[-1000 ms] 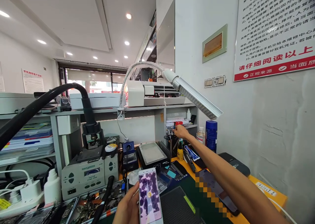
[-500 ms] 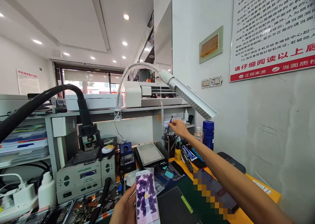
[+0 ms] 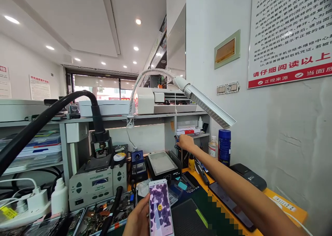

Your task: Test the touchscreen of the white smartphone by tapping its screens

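My left hand [image 3: 137, 215] grips a white smartphone [image 3: 160, 208] upright by its left edge, with a purple-spotted picture lit on its screen. My right arm reaches far forward across the bench. At its end, my right hand [image 3: 186, 142] is closed at the tool holder, on a slim blue-handled tool [image 3: 176, 138] whose top just shows beside the fingers. Its lower part is hidden among other upright tools. Beneath that hand stands a small yellow bottle [image 3: 191, 163]. A second phone [image 3: 232, 206] lies under my right forearm.
A grey soldering station [image 3: 97, 184] and a tray of small parts [image 3: 103, 211] are at left. A flat heating plate [image 3: 163, 164] sits mid-bench. A lamp [image 3: 207, 103] hangs over my right arm. A blue can [image 3: 224, 147] stands by the wall, and a black hose [image 3: 64, 103] arches at left.
My right hand has lowered toward the tool holder, and the blue-handled tool has sunk with it. The head view has turned slightly left. My left hand keeps hold of the smartphone.
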The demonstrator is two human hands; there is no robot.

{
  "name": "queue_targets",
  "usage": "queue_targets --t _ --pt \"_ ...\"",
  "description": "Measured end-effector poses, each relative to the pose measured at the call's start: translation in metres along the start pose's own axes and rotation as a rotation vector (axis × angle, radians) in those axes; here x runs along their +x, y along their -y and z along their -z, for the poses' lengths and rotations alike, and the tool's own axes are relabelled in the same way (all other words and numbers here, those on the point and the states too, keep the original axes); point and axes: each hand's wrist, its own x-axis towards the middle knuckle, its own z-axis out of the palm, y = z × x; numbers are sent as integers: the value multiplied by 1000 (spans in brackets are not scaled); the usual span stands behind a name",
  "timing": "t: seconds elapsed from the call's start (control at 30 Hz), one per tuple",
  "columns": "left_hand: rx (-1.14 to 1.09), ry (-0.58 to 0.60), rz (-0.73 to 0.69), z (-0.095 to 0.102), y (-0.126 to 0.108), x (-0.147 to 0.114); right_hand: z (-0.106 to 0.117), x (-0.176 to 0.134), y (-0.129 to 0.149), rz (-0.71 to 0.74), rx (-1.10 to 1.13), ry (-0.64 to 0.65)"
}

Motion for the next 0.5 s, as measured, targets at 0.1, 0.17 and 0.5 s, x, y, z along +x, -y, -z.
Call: queue_targets --t 0.1,0.17,0.5 --pt "5 47 -3 2 1 0 0 1 2 -21 -15 6" --pt "10 62 -13 3 3 1 1 2 2 -20 -19 7" --pt "15 38 7 1 5 1 -1 0 5 60 -80 10"
